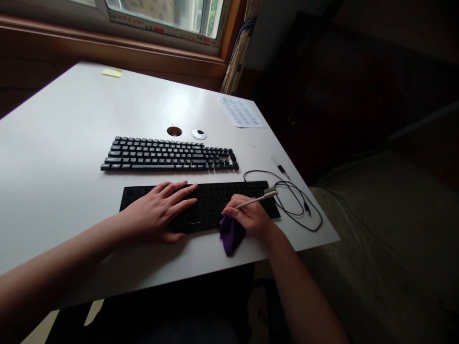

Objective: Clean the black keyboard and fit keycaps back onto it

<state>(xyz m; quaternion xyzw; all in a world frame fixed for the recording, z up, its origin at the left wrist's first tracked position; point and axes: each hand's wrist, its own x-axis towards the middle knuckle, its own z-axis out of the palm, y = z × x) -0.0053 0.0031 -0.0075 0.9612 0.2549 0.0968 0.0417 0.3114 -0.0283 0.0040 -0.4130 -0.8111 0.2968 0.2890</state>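
Note:
A black keyboard base (208,203), its keycaps off, lies near the front edge of the white desk. Across its left part rests my left hand (161,208), fingers spread flat and holding nothing. My right hand (253,217) is closed over the right part of the base. It grips a pale-handled toothbrush (255,199), whose grey bristle head points right, together with a purple cloth (231,238) that hangs over the base's front edge. Behind the base, the dark keycaps (161,155) are laid out in keyboard order.
The keyboard's cable (317,224) loops at the right, near a small wire-ended tool (281,168). A printed sheet (241,112) and a yellow sticky note (112,72) lie farther back. Behind the keycaps are a round desk hole (174,131) and a silver disc (196,136).

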